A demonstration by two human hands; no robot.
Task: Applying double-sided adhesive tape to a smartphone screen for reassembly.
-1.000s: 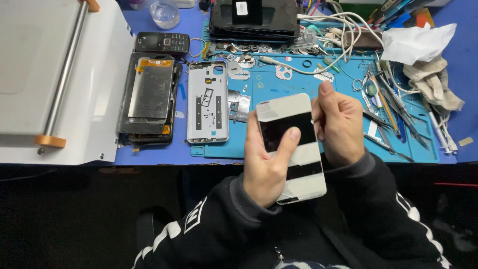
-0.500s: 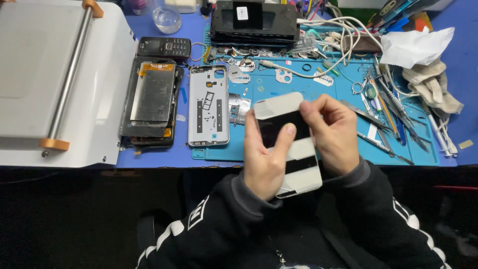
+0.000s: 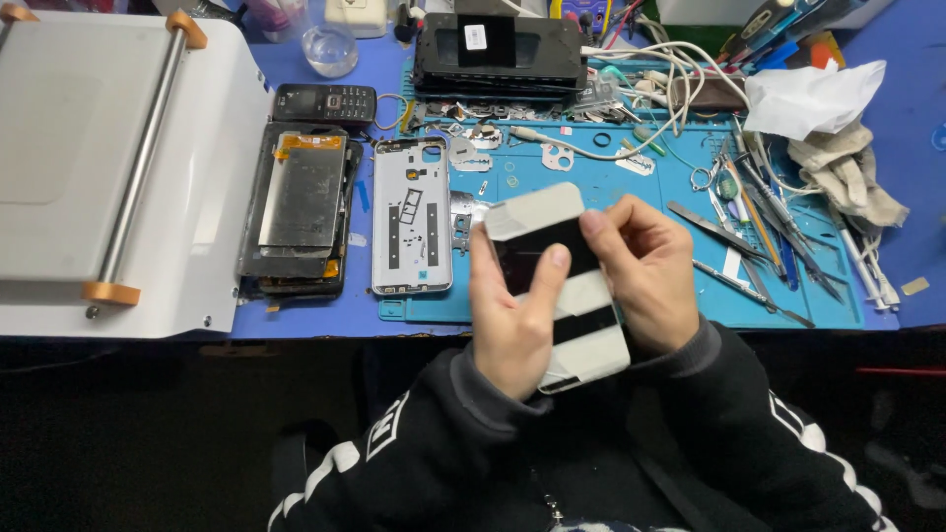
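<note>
Phone screen panel (image 3: 557, 286), white with black bands: you are holding it above the blue mat's (image 3: 641, 197) near edge, your left hand (image 3: 512, 320) gripping its left side, thumb across the glass; your right hand (image 3: 645, 271) is clasping its right edge, fingers curled; grey back cover (image 3: 411, 230) lying just left

The left hand (image 3: 517, 320) and right hand (image 3: 645, 276) covered much of the phone panel (image 3: 562, 281), hiding its left edge and right side. Both forearms ran off the bottom edge. The white machine (image 3: 108, 167) was cut off at the left and top. Small metal parts (image 3: 473, 133) behind the mat were too small to identify. The tools (image 3: 759, 212) overlapped, hard to separate.
</note>
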